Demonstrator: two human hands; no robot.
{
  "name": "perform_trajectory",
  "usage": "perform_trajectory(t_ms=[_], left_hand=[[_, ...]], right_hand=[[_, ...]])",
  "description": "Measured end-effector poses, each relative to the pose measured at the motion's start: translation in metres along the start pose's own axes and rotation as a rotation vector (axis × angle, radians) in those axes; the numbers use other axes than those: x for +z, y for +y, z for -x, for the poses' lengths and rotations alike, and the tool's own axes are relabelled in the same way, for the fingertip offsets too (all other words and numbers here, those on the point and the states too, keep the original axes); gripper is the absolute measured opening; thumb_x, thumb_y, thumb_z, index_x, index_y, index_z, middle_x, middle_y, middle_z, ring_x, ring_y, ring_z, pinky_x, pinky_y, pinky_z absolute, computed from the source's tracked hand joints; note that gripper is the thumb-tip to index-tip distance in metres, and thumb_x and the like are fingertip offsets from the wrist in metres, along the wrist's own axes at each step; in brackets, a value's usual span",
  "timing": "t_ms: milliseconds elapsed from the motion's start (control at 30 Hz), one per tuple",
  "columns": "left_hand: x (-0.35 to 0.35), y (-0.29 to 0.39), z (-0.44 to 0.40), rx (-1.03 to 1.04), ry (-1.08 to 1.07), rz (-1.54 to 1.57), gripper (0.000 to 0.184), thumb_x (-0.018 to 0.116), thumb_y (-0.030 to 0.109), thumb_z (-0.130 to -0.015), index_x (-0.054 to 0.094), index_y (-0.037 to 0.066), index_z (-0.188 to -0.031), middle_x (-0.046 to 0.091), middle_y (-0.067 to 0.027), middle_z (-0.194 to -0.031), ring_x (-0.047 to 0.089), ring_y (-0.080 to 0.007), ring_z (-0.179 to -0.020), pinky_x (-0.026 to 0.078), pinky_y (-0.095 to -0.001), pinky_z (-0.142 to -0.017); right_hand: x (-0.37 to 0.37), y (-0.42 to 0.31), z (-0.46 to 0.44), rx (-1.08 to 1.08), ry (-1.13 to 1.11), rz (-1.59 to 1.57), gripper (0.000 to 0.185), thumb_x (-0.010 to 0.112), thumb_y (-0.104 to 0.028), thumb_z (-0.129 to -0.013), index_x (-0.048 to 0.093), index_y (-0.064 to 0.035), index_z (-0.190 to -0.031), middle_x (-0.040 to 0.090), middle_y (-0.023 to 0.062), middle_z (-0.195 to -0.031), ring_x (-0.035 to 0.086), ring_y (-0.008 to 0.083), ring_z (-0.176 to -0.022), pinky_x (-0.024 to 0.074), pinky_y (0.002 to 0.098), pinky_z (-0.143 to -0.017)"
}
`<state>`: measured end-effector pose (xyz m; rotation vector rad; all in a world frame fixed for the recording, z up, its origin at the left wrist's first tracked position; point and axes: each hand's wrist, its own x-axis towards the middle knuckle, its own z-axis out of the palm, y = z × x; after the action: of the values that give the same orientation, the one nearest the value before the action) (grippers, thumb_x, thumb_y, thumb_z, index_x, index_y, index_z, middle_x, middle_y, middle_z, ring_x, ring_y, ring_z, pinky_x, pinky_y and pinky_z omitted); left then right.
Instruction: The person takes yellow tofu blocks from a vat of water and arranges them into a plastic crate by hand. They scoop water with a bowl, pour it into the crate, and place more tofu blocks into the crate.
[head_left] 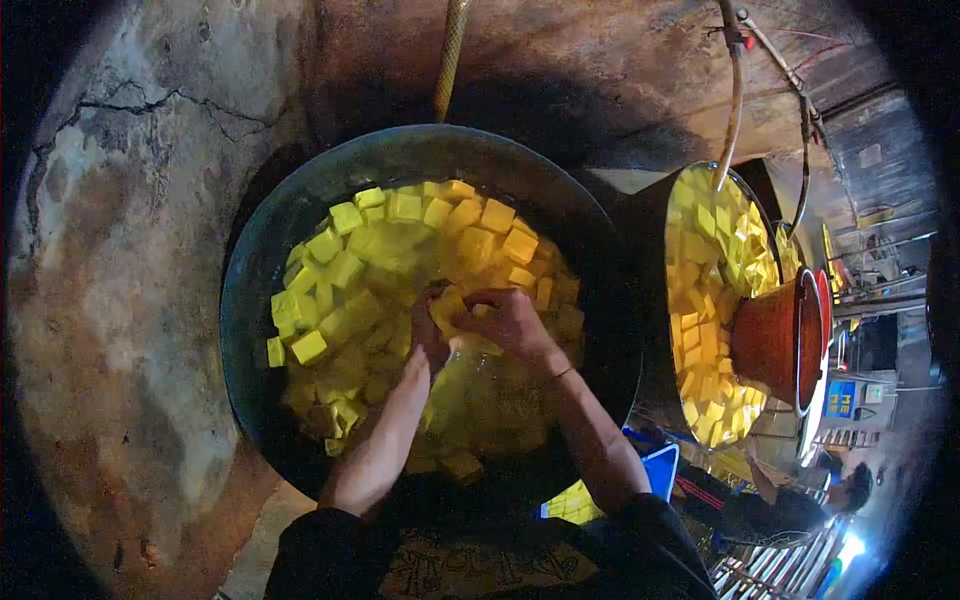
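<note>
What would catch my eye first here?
Probably the yellow blocks crowding the big dark round vat in the middle, where two bare hands meet. To the right, a red bucket sits by another vessel of yellow pieces.

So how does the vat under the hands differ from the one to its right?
The near vat has the left hand and right hand over it; the second vat, a red bucket at its edge. The near vat shows cloudy liquid around its blocks; the second vat looks more tightly packed. Both hold yellow blocks.
</note>
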<state>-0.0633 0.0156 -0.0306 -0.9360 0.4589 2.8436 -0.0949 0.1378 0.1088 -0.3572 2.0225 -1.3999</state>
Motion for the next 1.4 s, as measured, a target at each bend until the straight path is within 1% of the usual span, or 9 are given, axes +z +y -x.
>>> perform_trajectory(t_ms=[400,533,633,800,867,1067,1133,1200,1400], left_hand=[[0.01,0.001,0.029,0.004,-0.44,0.553,0.036,0.049,0.037,-0.087,0.055,0.007,-0.106,0.059,-0.0093,-0.105,0.057,-0.023,-0.1,0.043,-0.0438,-0.095],[-0.038,0.005,0.011,0.464,-0.089,-0.555,0.057,0.037,0.053,-0.087,0.053,0.004,-0.112,0.057,-0.0124,-0.113,0.053,-0.0308,-0.106,0.041,-0.0544,-0.092],[-0.056,0.014,0.002,0.472,-0.415,-0.109,0.066,0.046,0.059,-0.081,0.041,0.012,-0.127,0.048,-0.0114,-0.125,0.048,-0.0279,-0.113,0.039,-0.0483,-0.097],[-0.071,0.028,-0.017,0.253,0.15,0.189,0.051,0.031,0.051,-0.089,0.055,0.012,-0.111,0.059,-0.0078,-0.108,0.056,-0.0255,-0.098,0.044,-0.0439,-0.089],[-0.05,0.033,-0.005,0.234,0.098,0.379,0.044,0.032,0.045,-0.09,0.057,0.012,-0.104,0.06,-0.0051,-0.102,0.058,-0.0241,-0.096,0.047,-0.0418,-0.085],[-0.024,0.023,-0.001,0.116,-0.138,0.158,0.036,0.04,0.04,-0.087,0.059,0.01,-0.097,0.062,-0.0053,-0.094,0.061,-0.022,-0.086,0.051,-0.0371,-0.077],[-0.022,0.006,-0.001,0.69,-0.384,-0.81,0.033,0.044,0.034,-0.086,0.058,0.007,-0.099,0.062,-0.0076,-0.093,0.061,-0.0229,-0.086,0.051,-0.0352,-0.078],[0.012,-0.01,0.024,0.091,-0.244,0.049,0.03,0.046,0.029,-0.085,0.058,0.007,-0.102,0.062,-0.008,-0.094,0.061,-0.0236,-0.088,0.051,-0.0365,-0.079],[0.12,-0.072,0.132,-0.14,-0.507,-0.076,0.041,0.043,0.042,-0.091,0.055,0.008,-0.11,0.06,-0.0081,-0.104,0.057,-0.0218,-0.098,0.046,-0.0347,-0.087]], right_hand=[[0.02,0.035,-0.046,-0.272,0.174,0.644,0.043,0.054,-0.031,-0.087,0.052,-0.0038,-0.12,0.056,0.0207,-0.112,0.053,0.0384,-0.104,0.0436,0.044,-0.087],[0.002,0.068,-0.108,-0.247,0.379,1.076,0.044,0.056,-0.022,-0.081,0.052,-0.011,-0.123,0.052,0.0189,-0.121,0.048,0.0398,-0.11,0.0423,0.0483,-0.088],[0.004,0.107,-0.132,-0.321,0.45,1.409,0.047,0.056,-0.017,-0.076,0.052,-0.0101,-0.122,0.051,0.0161,-0.124,0.047,0.0357,-0.113,0.0421,0.0497,-0.087],[-0.018,0.076,-0.114,-0.025,0.133,0.724,0.047,0.056,-0.012,-0.077,0.051,-0.0072,-0.123,0.05,0.0112,-0.128,0.047,0.0302,-0.116,0.0422,0.0444,-0.091],[-0.022,0.054,-0.077,0.147,0.124,-0.342,0.043,0.059,-0.016,-0.079,0.052,-0.0057,-0.121,0.056,0.0088,-0.118,0.055,0.0246,-0.105,0.0449,0.0364,-0.087],[0.008,0.009,0.028,-0.25,0.059,-0.343,0.041,0.072,-0.017,-0.077,0.055,-0.0005,-0.111,0.061,0.0028,-0.101,0.057,0.0116,-0.086,0.0465,0.0267,-0.067],[0.01,-0.04,0.063,-0.143,0.134,0.113,0.039,0.074,-0.015,-0.074,0.056,-0.0008,-0.106,0.061,0.005,-0.095,0.057,0.0103,-0.083,0.0457,0.0242,-0.07],[0.006,-0.045,0.081,-0.053,0.124,0.23,0.058,0.078,-0.027,-0.067,0.051,-0.0014,-0.112,0.055,0.0156,-0.112,0.055,0.0284,-0.102,0.0434,0.0411,-0.083],[-0.029,-0.018,0.153,-0.18,0.405,0.437,0.112,0.078,-0.049,-0.055,0.021,-0.0055,-0.141,0.018,0.0269,-0.143,0.015,0.0415,-0.134,0.0211,0.0494,-0.107]])
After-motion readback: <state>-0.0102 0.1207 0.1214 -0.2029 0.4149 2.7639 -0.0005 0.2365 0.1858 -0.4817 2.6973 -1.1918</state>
